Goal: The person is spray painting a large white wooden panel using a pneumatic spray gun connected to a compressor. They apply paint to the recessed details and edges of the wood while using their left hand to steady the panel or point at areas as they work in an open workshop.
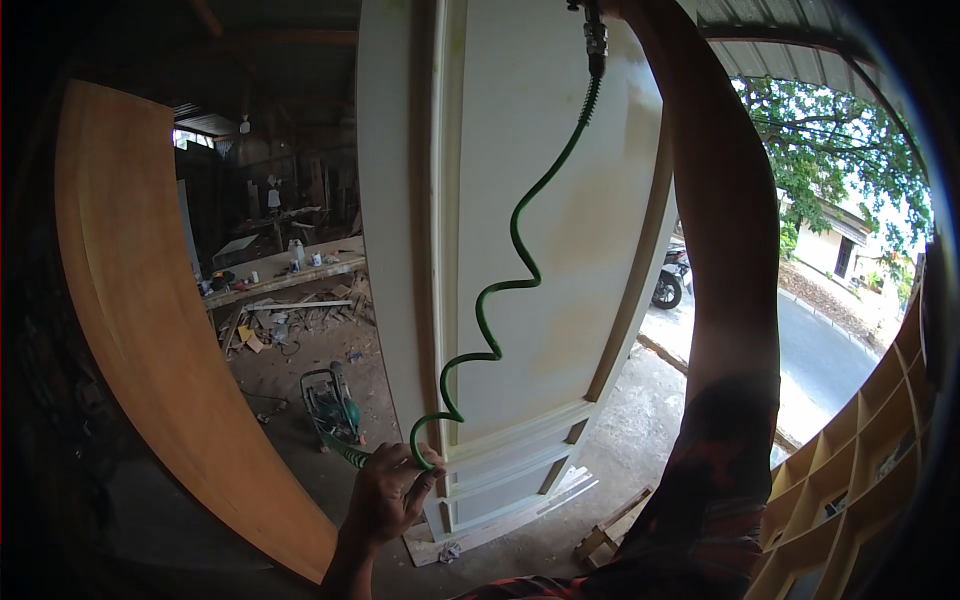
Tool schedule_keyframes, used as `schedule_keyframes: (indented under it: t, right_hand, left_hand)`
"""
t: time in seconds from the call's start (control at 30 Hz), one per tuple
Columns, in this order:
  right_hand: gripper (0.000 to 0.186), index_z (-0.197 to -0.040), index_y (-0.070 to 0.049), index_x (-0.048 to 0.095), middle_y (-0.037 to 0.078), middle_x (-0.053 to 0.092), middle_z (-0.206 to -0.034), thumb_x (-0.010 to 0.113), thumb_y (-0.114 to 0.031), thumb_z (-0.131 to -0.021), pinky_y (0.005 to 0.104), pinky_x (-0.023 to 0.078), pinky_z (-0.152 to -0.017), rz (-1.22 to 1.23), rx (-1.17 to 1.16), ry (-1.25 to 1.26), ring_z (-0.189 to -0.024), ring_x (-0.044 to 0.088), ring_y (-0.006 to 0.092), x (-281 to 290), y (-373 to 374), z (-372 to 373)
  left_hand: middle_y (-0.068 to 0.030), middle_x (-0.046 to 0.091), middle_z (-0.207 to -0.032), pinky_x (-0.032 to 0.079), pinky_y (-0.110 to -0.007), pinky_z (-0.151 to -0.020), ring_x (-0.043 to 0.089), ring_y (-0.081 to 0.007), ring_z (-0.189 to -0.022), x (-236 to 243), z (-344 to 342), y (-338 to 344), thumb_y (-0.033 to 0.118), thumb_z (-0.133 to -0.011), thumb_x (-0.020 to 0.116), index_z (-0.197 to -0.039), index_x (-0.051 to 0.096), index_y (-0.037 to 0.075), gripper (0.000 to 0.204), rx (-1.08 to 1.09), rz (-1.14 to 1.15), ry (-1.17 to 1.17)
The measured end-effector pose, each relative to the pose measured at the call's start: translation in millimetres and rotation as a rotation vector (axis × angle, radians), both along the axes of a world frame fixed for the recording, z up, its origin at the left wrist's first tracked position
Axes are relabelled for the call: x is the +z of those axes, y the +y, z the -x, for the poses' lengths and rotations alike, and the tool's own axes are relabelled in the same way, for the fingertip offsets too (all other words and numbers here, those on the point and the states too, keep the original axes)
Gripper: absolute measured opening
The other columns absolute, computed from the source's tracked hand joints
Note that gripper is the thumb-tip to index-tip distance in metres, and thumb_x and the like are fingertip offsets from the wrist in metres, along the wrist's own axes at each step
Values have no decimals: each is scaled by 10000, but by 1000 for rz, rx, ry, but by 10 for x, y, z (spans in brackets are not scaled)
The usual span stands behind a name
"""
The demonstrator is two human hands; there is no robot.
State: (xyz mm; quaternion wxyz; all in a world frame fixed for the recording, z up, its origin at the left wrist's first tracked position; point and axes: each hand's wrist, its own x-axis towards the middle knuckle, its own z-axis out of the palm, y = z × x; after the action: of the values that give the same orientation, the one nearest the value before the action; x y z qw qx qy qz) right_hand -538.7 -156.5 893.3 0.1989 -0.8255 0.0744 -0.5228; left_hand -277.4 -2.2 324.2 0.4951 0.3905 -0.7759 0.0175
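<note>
At the bottom, my left hand is closed on a coiled green air hose, which stretches up across a tall white-painted wooden panel with raised trim and yellowish patches. My right arm reaches up along the right, and my right hand at the top edge grips a tool, mostly cut off, with a metal coupler joined to the hose. The panel stands upright before me, its foot low to the ground.
An orange-brown board stands at left. Behind are a cluttered workbench, scrap wood and a green machine, apparently a compressor. A compartmented wooden shelf is lower right; outside are a motorbike and road.
</note>
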Motion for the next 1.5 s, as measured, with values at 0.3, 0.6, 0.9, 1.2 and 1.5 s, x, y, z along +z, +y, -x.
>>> schedule_keyframes:
  t: [0.3, 0.6, 0.9, 1.2, 1.5]
  right_hand:
    - [249, -956, -102, 618, -15, 474, -669, 598, -299, -1107, 304, 301, -434, -25, -280, -138, -481, 365, 92, 232, -351, 694]
    - [219, -938, -171, 585, -25, 510, -672, 571, -298, -1116, 321, 304, -437, -25, -360, -270, -479, 374, 107, 554, -807, 1704]
    - [274, -888, -172, 588, -17, 517, -657, 560, -302, -1128, 327, 313, -447, -142, -448, -456, -481, 386, 123, 425, -1240, 2349]
    - [330, -786, -153, 584, 0, 491, -611, 614, -267, -1094, 337, 308, -421, -95, -431, -450, -455, 386, 136, 550, -1597, 2127]
    - [236, -941, -115, 659, -22, 463, -653, 636, -296, -1091, 323, 294, -454, -33, -258, -227, -498, 368, 111, 461, -932, 1287]
  left_hand:
    - [-97, 777, -1018, 581, -404, -827, 742, -294, -943, 117, 505, -261, 49, -923, 797, -1031, 772, 72, 114, 25, 19, 24]
    - [-85, 781, -1036, 589, -403, -808, 739, -279, -943, 180, 1031, -566, 81, -940, 796, -1038, 766, 64, 104, 4, 41, 32]
    - [-59, 765, -1051, 580, -396, -807, 706, -261, -929, 155, 1374, -787, 137, -946, 808, -1042, 795, 73, 117, 40, 32, 11]
    - [-109, 785, -1021, 590, -427, -862, 744, -310, -980, 174, 1443, -868, 101, -941, 806, -1021, 777, 46, 102, 44, -11, 47]
    - [-106, 786, -1021, 592, -412, -826, 743, -301, -967, 147, 1324, -819, 92, -937, 805, -1030, 778, 53, 104, 98, 43, 45]
